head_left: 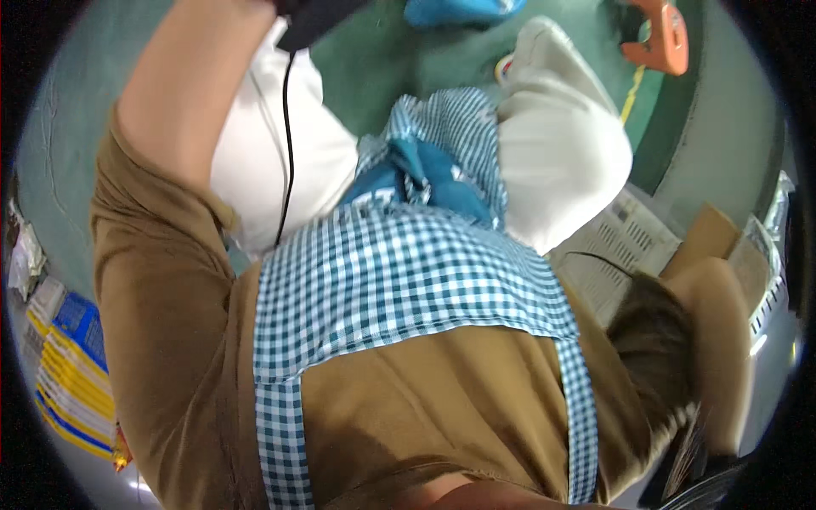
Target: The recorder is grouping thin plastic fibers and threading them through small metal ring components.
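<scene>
My left forearm [191,76] stretches up to the top edge, where the picture cuts off my left hand. Beside its wrist end is a black object [323,19], partly cut off, with a thin black cable [287,144] hanging from it across my white-trousered leg [272,161]. On the other side my right arm [718,340] is bent, its forearm running to the lower right, and my right hand lies outside the view. Dark, blurred material [693,463] shows near that wrist. A teal checked apron [408,263] covers my front, its lower part bunched between my legs.
An orange object [667,38] with an opening stands at the upper right on the green floor [374,68]. Something blue [463,8] is at the top edge. A white slotted crate [625,234] and cardboard [710,238] lie right; a yellow-and-blue stack [76,374] is left.
</scene>
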{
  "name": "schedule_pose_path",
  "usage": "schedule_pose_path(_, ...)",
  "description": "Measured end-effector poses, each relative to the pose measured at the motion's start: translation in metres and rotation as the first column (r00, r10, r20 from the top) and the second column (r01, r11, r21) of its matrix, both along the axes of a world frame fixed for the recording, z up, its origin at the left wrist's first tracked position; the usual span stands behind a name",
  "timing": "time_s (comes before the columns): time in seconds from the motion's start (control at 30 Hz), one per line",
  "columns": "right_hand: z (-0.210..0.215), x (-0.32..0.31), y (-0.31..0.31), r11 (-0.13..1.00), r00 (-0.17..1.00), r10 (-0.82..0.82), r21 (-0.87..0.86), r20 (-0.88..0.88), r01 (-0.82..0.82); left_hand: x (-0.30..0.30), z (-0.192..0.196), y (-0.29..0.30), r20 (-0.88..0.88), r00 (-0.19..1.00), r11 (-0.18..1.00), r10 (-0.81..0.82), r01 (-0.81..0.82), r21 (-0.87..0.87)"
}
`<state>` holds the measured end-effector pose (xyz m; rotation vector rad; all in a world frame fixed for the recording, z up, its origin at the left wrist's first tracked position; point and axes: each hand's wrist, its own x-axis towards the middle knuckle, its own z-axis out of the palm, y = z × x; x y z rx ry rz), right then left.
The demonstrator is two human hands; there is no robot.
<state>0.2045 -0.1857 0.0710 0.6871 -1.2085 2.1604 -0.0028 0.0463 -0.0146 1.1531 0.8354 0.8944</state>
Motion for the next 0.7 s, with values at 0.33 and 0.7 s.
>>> schedule_pose_path(0.33, 0.040, -0.006, 0.048, 0.948, 0.974, 0.185, 0.239, 0.128, -0.211, 0.005, 0.007, -0.005, 0.130, 0.989, 0.988, -0.070, 0.086, -0.125)
schedule_pose_path(0.7, 0.024, -0.012, 0.084, 0.581, 0.825, -0.562, 0.737, 0.057, 0.344, 0.010, 0.010, 0.005, 0.118, 0.991, 0.981, -0.063, 0.084, -0.176)
